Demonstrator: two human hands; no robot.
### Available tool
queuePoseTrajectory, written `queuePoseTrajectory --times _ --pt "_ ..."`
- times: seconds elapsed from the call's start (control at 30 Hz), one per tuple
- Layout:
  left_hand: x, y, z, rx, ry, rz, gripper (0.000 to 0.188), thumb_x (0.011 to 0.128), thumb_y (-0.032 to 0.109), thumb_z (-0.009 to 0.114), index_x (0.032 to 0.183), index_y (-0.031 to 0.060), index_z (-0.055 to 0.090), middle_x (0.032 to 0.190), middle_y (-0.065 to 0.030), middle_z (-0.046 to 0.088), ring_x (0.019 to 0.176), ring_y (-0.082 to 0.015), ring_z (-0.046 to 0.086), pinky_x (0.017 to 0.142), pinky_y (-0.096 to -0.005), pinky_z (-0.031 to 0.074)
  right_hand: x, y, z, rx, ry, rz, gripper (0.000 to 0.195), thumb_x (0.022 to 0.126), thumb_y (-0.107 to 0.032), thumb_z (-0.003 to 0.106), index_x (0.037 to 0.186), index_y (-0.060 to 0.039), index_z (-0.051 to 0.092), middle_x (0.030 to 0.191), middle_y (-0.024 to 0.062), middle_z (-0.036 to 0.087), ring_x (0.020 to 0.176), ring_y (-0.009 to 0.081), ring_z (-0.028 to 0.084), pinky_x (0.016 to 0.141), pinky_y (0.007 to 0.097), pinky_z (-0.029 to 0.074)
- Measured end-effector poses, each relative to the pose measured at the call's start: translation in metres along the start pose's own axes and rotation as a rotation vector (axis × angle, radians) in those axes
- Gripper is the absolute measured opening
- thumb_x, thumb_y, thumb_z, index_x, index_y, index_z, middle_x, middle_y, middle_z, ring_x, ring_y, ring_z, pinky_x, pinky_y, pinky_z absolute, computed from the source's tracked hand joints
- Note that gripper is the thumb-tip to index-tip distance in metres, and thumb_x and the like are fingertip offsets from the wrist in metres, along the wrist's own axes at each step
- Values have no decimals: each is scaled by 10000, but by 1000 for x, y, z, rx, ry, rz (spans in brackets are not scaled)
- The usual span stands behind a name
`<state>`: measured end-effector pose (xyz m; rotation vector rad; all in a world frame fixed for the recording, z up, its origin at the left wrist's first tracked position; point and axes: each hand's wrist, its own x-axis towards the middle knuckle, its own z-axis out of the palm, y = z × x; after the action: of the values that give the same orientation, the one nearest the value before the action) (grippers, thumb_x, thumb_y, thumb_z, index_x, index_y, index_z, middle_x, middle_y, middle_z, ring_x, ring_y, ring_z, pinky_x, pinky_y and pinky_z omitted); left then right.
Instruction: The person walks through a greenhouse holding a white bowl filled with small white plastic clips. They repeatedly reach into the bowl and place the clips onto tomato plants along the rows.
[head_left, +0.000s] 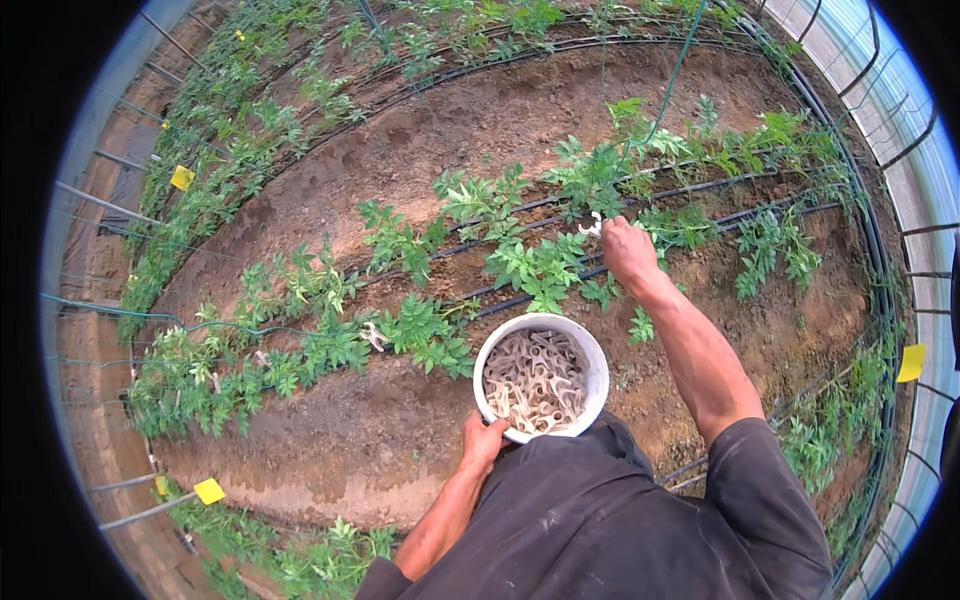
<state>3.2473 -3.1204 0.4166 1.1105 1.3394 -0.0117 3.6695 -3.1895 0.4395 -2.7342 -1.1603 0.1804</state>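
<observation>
My left hand (482, 442) grips the lower left rim of a white plastic bucket (598, 382), which I hold against my body. Many pale plastic plant clips (536, 379) fill part of the bucket. My right hand (628, 251) reaches out over the plant row, fingers closed on one white plastic clip (591, 226). Just beyond it stands a leafy tomato plant (592, 176), with a green twine (670, 86) running up from its top. Another clip (373, 336) lies among the plants to the left, by a second green twine (217, 325). My right fingertips are partly hidden.
Black drip lines (502, 304) run through the row between the young plants. Bare soil paths (345, 442) lie on both sides. More plant rows (225, 165) stand beyond and behind. Yellow sticky cards (209, 491) hang near the edges, and a plastic greenhouse wall (877, 97) curves along the right.
</observation>
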Motion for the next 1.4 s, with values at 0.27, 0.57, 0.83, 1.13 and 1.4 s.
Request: queuePoseTrajectory --times 0.27,0.57,0.83,1.13,1.4 --pt "6 5 -6 39 -40 0 375 878 -7 664 1228 -102 571 1125 -220 710 926 -295 758 739 -389 663 11 -3 -2 64 29 31 276 931 -253 707 1029 4 689 1075 231 677 928 422 733 809 517 607" --pt "8 20 2 85 -79 3 382 872 14 673 1228 -93 586 1116 -219 724 922 -284 761 716 -376 651 -28 -13 -15 198 159 156 481 904 -368 795 1171 -6 624 1084 204 633 957 431 701 808 525 585" --pt "27 9 16 240 -162 94 388 859 53 696 1219 -70 625 1087 -191 741 898 -258 754 728 -368 621 -170 -82 35 402 -237 -227 231 965 -252 671 1111 -72 654 1017 150 673 932 400 716 804 536 577" --pt "11 34 46 558 -238 297 361 822 116 719 1138 -41 641 1002 -164 733 864 -249 705 773 -395 570 -202 -105 56 513 -317 -206 337 848 -128 685 1170 -36 649 1044 194 690 1002 409 698 859 511 581" --pt "-3 50 88 722 -362 289 359 820 162 695 1105 -45 626 1024 -236 725 962 -342 716 859 -452 545 -230 -66 62 221 -331 -290 236 950 -188 560 1047 -8 679 1042 184 701 896 367 741 749 484 613"
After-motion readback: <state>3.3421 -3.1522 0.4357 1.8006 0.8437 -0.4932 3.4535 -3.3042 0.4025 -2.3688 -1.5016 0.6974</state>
